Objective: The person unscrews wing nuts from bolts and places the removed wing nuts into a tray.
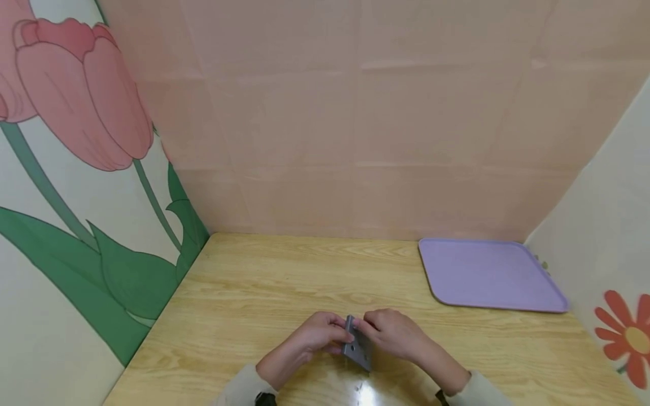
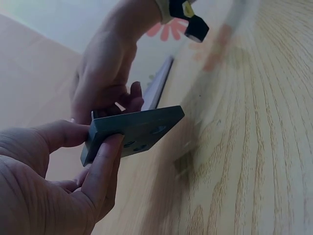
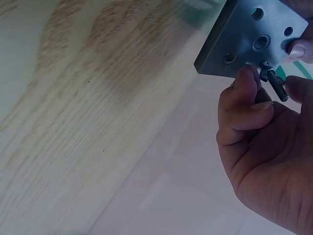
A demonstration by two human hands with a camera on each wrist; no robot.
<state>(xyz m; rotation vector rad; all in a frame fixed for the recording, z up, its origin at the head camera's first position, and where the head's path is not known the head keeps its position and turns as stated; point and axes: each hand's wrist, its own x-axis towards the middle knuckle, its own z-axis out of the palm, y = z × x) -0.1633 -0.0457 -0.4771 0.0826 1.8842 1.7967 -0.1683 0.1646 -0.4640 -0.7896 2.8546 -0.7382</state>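
Observation:
A grey metal plate [image 1: 359, 347] with several round holes is held tilted above the wooden table. My left hand [image 1: 323, 332] pinches it by one edge, thumb on one side and fingers on the other, as the left wrist view shows. From the opposite face a threaded bolt [image 3: 279, 88] sticks out, with a small nut [image 3: 266, 73] on it close to the plate [image 3: 242, 41]. The curled fingers and thumb of my right hand [image 3: 269, 142] are around that nut. In the head view the right hand [image 1: 396, 334] hides the bolt.
A lilac tray [image 1: 490, 273] lies at the back right of the wooden table [image 1: 264, 282]. A pinkish-brown cloth backdrop [image 1: 355, 124] rises behind the table. Walls with painted flowers stand on both sides.

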